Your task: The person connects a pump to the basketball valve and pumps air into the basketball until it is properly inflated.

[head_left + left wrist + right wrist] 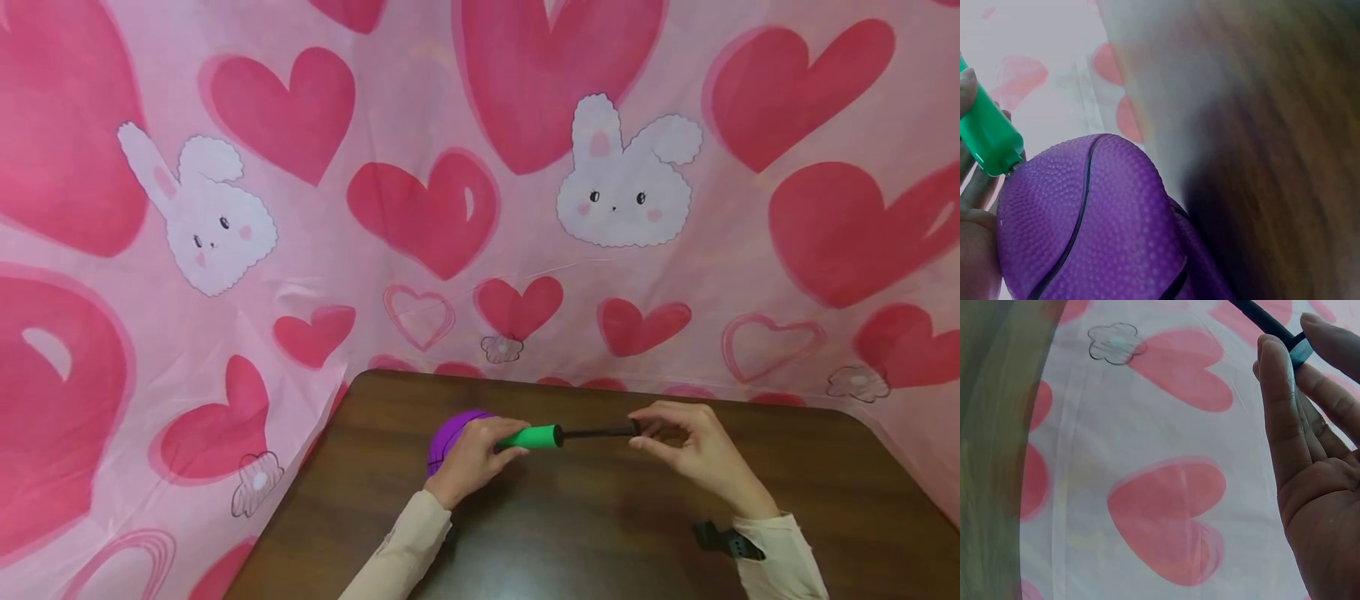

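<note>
Pinching a black handle (pixel 635 427), the right hand (pixel 697 446) was placed in the lower right of the head frame. A dark rod (pixel 597 432) was seen between that handle and a green pump (pixel 538 437), which was gripped by the left hand (pixel 474 454) at lower centre. In the left wrist frame, the pump's nozzle (pixel 1002 164) was shown at the upper left edge of a purple ball (pixel 1116 212). Below both hands, a brown table (pixel 555 517) was seen.
</note>
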Action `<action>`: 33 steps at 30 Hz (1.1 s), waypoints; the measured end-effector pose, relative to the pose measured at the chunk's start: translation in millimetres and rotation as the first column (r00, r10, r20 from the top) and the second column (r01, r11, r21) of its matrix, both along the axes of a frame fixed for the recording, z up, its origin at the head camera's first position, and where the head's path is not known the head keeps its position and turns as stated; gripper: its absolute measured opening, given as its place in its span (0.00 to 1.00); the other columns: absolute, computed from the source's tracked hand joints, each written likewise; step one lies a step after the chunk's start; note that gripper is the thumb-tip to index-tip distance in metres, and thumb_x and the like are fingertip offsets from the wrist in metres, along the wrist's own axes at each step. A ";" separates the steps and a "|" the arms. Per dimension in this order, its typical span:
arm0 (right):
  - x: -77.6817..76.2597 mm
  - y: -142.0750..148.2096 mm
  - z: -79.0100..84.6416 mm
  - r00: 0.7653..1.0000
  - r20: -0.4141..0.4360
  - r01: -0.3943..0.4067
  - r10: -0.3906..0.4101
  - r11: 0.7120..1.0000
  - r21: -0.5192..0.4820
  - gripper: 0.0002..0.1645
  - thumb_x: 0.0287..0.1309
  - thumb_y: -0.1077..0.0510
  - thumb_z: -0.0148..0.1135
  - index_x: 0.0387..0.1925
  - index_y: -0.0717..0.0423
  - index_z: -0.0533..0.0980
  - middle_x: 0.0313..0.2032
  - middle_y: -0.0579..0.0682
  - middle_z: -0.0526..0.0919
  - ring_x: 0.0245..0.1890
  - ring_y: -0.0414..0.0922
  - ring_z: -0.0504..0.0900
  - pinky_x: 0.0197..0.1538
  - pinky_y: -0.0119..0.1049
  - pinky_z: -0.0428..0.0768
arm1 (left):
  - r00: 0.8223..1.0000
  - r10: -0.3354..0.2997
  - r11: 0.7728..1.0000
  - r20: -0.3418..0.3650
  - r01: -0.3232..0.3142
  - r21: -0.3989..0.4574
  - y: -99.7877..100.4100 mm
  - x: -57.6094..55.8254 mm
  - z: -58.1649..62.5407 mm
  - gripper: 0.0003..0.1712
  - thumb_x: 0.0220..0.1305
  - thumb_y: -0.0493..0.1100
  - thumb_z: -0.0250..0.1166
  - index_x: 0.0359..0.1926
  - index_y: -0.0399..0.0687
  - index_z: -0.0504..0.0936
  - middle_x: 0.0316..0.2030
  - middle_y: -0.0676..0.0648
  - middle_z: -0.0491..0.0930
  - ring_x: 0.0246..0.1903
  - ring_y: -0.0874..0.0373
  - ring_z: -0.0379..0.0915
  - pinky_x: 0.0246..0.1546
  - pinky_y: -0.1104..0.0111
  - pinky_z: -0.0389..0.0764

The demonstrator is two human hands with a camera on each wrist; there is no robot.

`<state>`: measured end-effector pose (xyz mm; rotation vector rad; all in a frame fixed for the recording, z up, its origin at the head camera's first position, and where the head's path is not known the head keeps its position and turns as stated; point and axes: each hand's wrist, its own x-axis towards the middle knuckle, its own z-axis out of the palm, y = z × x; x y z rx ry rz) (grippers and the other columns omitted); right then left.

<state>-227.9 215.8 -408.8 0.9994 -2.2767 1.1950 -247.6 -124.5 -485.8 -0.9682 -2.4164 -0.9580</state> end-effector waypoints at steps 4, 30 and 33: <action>-2.4 -9.6 -6.8 0.998 -0.002 -0.063 0.063 0.998 -0.020 0.23 0.46 0.73 0.79 0.45 0.56 0.86 0.34 0.52 0.89 0.30 0.32 0.86 0.33 0.23 0.84 | 1.000 0.000 1.000 -0.019 0.000 -0.003 0.6 2.0 1.2 0.22 0.61 0.41 0.77 0.56 0.44 0.87 0.50 0.49 0.90 0.48 0.57 0.88 0.53 0.62 0.87; -5.9 -52.8 -39.2 0.992 0.027 -0.126 0.127 0.991 -0.033 0.18 0.49 0.69 0.79 0.43 0.57 0.87 0.32 0.48 0.87 0.28 0.32 0.85 0.32 0.25 0.86 | 1.000 0.002 0.999 -0.020 -0.003 -0.055 9.5 7.0 1.6 0.20 0.62 0.43 0.77 0.55 0.47 0.89 0.48 0.50 0.91 0.46 0.60 0.87 0.51 0.65 0.87; -4.6 -52.5 -37.8 0.994 0.045 -0.101 0.102 0.995 -0.013 0.18 0.49 0.68 0.80 0.43 0.55 0.86 0.32 0.46 0.88 0.28 0.31 0.84 0.32 0.25 0.86 | 0.999 -0.009 0.999 -0.036 0.007 -0.051 9.0 6.4 1.9 0.20 0.62 0.43 0.77 0.54 0.46 0.89 0.47 0.50 0.91 0.45 0.61 0.87 0.51 0.66 0.87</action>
